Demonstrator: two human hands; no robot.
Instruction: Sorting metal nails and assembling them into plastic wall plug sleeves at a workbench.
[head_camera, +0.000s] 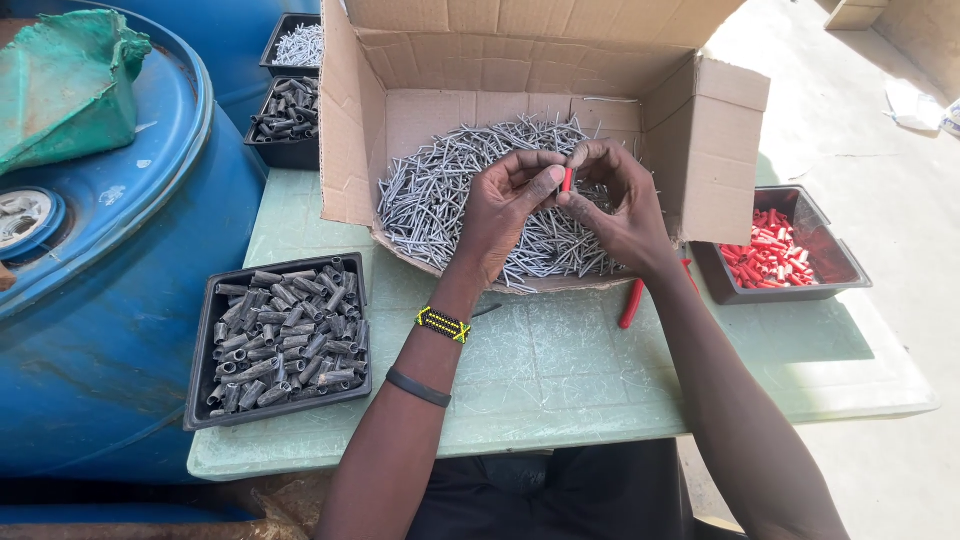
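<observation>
Between the fingertips of both hands sits a small red plastic plug (567, 179), held upright over the middle of the scene. The left hand (510, 205) pinches it from the left with thumb and forefinger pressed to its side, the other fingers curled in behind. The right hand (620, 205) closes on it from the right, its fingers bent over the top and the thumb coming up from below; whether a nail is also in that grip I cannot tell. On the left wrist are 2 bands, a yellow and black beaded bracelet (443, 325) and, nearer the elbow, a plain black band (418, 388).

Directly beneath the hands lies a heap of grey nails (440, 190) inside an open cardboard box (700, 140), whose near flap is folded down onto a pale green table (560, 370). Just right of the right forearm, a red-handled tool (632, 302) lies on the table. Further right, a black tray (840, 262) holds more red plugs (770, 255). Near left, another black tray (200, 400) is filled with dark metal sleeves (285, 340). Far left, 2 more trays stand behind the box, 1 with dark sleeves (285, 112) and 1 with pale nails (300, 42). A blue drum (110, 320) stands at the left edge, touching the table.
</observation>
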